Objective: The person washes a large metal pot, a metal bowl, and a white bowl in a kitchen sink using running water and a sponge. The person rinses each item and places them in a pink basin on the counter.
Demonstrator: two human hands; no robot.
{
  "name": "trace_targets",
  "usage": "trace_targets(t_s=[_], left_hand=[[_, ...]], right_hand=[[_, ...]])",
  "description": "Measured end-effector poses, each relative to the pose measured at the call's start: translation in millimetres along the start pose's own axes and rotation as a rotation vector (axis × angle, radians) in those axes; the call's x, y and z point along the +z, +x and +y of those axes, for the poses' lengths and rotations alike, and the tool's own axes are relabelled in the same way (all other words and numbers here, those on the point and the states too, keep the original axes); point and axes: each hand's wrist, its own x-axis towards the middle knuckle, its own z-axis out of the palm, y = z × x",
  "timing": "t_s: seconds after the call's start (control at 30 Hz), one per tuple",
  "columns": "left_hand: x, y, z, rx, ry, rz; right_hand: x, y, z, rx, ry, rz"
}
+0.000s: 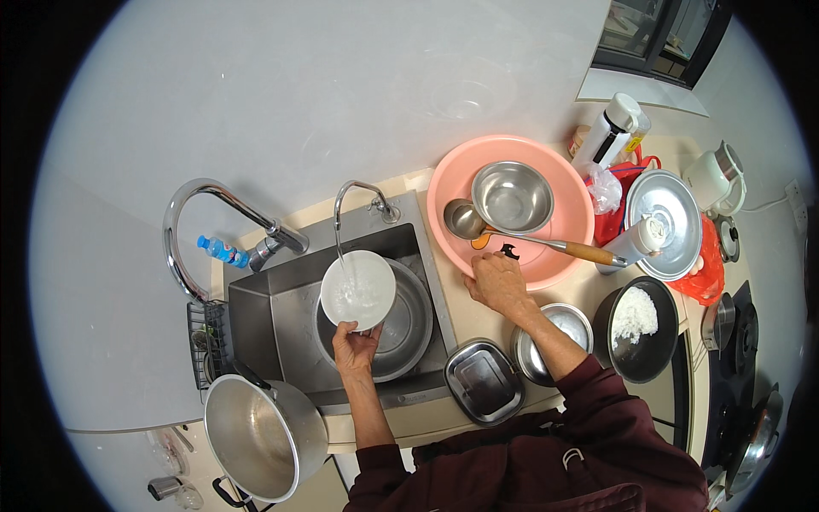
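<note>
My left hand grips the near edge of a white bowl over the sink. A thin stream from the small curved chrome faucet falls into the bowl, and water is splashing inside it. Beneath the bowl, a wide stainless-steel basin sits in the steel sink. My right hand lies over the near rim of a pink plastic basin, fingers bent inward; whether it grasps anything is hidden. Inside that basin are a steel bowl and a wooden-handled ladle.
A large aluminium pot stands left of the sink, near a tall faucet. Right of the sink are a lidded steel container, a round steel bowl and a dark pot holding cooked rice. A white bottle stands beyond.
</note>
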Motion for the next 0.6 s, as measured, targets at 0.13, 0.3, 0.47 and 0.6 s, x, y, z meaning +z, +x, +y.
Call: trace_targets(t_s=[0.13,0.3,0.47,0.6], left_hand=[[2,0,0,0.006,-0.001,-0.022],[4,3,-2,-0.011,-0.012,-0.001],[5,7,-7,-0.02,-0.019,0.006],[7,10,-11,-0.034,-0.034,-0.016]], right_hand=[[1,0,0,-0.005,-0.001,0.011],[1,0,1,0.001,-0.001,0.006],[3,0,2,-0.008,0.005,0.026],[4,0,2,-0.012,0.0,0.024]])
